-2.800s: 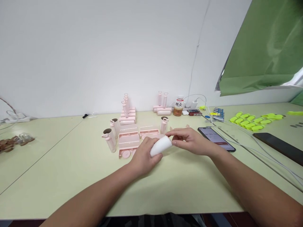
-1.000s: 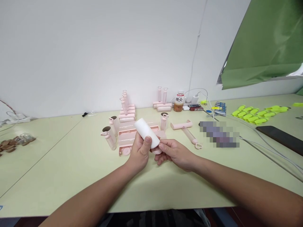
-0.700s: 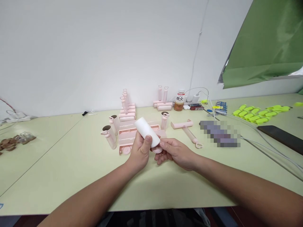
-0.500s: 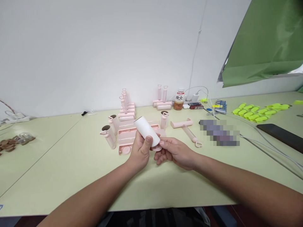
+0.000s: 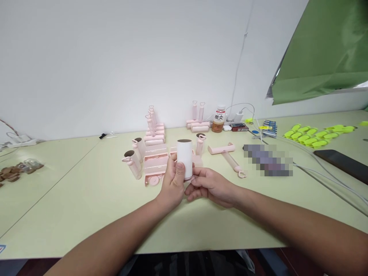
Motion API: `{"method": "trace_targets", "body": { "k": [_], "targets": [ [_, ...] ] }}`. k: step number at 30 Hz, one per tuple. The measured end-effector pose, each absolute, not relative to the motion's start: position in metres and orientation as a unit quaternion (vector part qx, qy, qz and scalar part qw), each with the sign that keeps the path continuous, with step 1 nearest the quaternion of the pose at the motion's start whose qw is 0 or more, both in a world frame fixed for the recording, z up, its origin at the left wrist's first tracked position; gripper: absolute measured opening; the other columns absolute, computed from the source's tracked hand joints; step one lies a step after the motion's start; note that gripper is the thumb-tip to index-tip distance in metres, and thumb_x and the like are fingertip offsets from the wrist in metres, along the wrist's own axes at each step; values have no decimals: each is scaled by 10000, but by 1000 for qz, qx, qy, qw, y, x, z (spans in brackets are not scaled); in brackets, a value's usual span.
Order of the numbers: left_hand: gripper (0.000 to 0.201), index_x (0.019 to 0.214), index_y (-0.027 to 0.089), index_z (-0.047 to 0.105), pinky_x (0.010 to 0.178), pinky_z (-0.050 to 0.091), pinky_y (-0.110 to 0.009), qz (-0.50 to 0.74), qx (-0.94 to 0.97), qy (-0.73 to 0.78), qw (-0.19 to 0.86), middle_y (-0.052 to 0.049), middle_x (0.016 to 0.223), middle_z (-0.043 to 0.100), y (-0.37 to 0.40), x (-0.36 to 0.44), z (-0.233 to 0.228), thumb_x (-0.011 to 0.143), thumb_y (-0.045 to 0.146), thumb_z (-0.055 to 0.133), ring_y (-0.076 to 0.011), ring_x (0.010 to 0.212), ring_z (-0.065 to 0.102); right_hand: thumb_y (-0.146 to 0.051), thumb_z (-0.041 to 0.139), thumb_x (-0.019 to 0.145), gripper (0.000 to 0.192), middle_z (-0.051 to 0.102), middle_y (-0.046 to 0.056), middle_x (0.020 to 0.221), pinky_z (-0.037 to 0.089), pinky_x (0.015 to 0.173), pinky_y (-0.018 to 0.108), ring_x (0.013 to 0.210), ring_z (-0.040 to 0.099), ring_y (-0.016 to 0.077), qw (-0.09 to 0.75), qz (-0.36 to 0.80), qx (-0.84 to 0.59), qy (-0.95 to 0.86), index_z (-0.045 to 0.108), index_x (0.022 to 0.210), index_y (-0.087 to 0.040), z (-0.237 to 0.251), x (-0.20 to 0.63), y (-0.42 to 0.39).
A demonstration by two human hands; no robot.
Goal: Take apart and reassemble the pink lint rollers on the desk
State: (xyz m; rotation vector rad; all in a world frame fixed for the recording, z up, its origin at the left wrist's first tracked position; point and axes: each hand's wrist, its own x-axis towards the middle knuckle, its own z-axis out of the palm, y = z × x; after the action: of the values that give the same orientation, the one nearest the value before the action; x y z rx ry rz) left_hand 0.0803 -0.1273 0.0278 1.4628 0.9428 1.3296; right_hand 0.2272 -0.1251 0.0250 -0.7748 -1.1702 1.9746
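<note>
— Between the two hands, what is being held?

— One white paper roll (image 5: pixel 184 158), standing upright above the table (image 5: pixel 86 199). The left hand (image 5: pixel 172 184) is wrapping around its lower part, thumb pressing on the front, fingers curled behind. The right hand (image 5: pixel 211 186) is sitting just beside it, its fingers half curled and pinching a small pink cap (image 5: pixel 191 178) that is touching the roll's bottom end. How far the cap is seated, I cannot tell.

— And just beyond the hands?

— A cluster of pink trays (image 5: pixel 156 165) is lying directly behind the left hand; I am counting at least two, and the roll is hiding part of the group. To the left of them, two pink-handled rolls (image 5: pixel 132 165) are standing with open brown cores showing. Another one (image 5: pixel 199 142) is standing just behind the right hand.

— Anything to the right of the right hand?

— One pink roller handle (image 5: pixel 227 155) is lying flat, well clear of the fingers. Past it a blurred patch (image 5: pixel 268 161) is covering something on the table, and one dark phone (image 5: pixel 342 165) is lying farther right, with white cables (image 5: pixel 324 168) running between.

— Farther back?

— Against the wall, one stack of pink parts (image 5: pixel 153 132) is rising behind the trays, a second small group (image 5: pixel 198 122) is standing near one bottle (image 5: pixel 219 119), and a spread of yellow-green pieces (image 5: pixel 313 134) is lying far right; they are too many and too small for counting.
</note>
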Motion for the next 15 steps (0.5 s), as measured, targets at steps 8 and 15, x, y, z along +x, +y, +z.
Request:
{"method": "trace_targets", "body": {
  "k": [8, 15],
  "targets": [
    [490, 1085, 206, 513, 715, 493, -298, 522, 591, 401, 466, -53, 948, 624, -122, 81, 22, 894, 643, 397, -173, 792, 585, -232, 669, 787, 115, 610, 3, 752, 544, 452, 218, 565, 625, 102, 351, 753, -364, -420, 600, 812, -144, 25, 229, -118],
    [504, 1108, 214, 561, 803, 500, -328, 518, 571, 412, 485, -70, 1022, 642, -121, 79, 16, 919, 627, 343, -203, 904, 604, -171, 626, 764, 77, 608, -4, 678, 555, 482, 227, 568, 641, 116, 332, 763, -367, -415, 590, 830, -153, 26, 232, -114]
  ]
}}
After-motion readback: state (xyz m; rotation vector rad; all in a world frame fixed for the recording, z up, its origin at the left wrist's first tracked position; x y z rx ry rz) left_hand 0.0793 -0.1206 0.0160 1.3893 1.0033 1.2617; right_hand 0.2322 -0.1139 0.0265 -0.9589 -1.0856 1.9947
